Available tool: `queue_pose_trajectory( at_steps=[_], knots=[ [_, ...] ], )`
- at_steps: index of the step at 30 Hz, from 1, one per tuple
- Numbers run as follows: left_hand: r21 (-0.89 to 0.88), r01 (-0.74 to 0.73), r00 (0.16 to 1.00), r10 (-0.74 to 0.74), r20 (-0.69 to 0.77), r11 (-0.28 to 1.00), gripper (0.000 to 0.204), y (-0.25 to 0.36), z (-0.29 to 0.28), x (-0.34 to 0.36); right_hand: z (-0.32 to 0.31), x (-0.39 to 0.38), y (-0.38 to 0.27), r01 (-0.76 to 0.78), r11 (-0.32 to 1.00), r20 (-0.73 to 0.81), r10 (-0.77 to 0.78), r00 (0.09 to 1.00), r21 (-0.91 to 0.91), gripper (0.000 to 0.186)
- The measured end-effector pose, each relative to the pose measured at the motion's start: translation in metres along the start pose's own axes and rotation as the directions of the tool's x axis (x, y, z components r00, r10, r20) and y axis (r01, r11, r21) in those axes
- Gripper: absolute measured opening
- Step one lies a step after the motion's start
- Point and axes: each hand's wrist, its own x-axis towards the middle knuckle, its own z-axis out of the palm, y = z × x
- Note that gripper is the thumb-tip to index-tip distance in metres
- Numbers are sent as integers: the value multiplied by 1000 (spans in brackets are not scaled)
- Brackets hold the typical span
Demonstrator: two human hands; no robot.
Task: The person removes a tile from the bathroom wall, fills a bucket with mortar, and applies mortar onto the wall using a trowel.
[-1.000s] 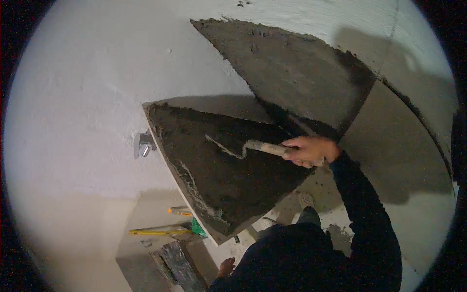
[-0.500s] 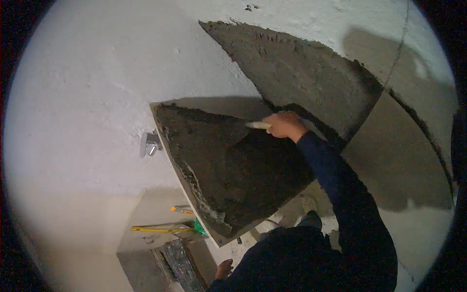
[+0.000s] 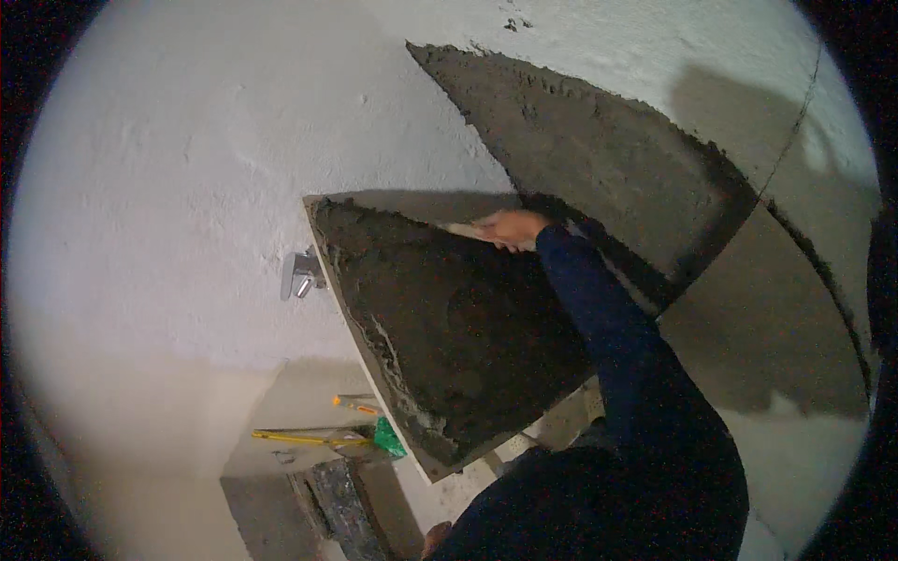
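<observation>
My right hand [image 3: 513, 229] is closed round the pale handle of a trowel [image 3: 460, 230] near the far edge of a tile. Its blade is hard to make out against the dark mortar. The large tile [image 3: 367, 374] stands tilted, its face coated with wet dark-grey mortar [image 3: 468, 318], thicker and rougher along the left and far edges. Only a bit of my left hand [image 3: 437, 537] shows at the lower edge, below the tile's near corner; its fingers are hidden.
Behind the tile, a white wall [image 3: 187, 187] carries a patch of grey mortar [image 3: 599, 140] and a set grey tile [image 3: 767, 309]. A metal tap [image 3: 301, 273] juts out by the tile's left edge. Lower left are a yellow bar [image 3: 309, 438], a green object [image 3: 388, 438] and a mortar-smeared box [image 3: 351, 510].
My right hand has moved left with the trowel along the tile's far edge. My left hand has sunk mostly out of sight. The whole view has shifted slightly.
</observation>
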Motion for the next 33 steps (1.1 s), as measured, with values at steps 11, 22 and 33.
queue_pose_trajectory(
  at_steps=[11,22,33],
  knots=[
    [98,-84,996,82,16,992,41,-12,2,9,13,-57,87,-484,826,-8,508,861,288,50],
    [812,-354,908,377,181,463,38,-19,-14,44,37,-208,44,-399,724,319,256,913,562,37],
    [48,-171,985,172,-15,984,46,39,-36,43,61,-303,-24,-296,940,192,263,945,170,48]
  ],
)
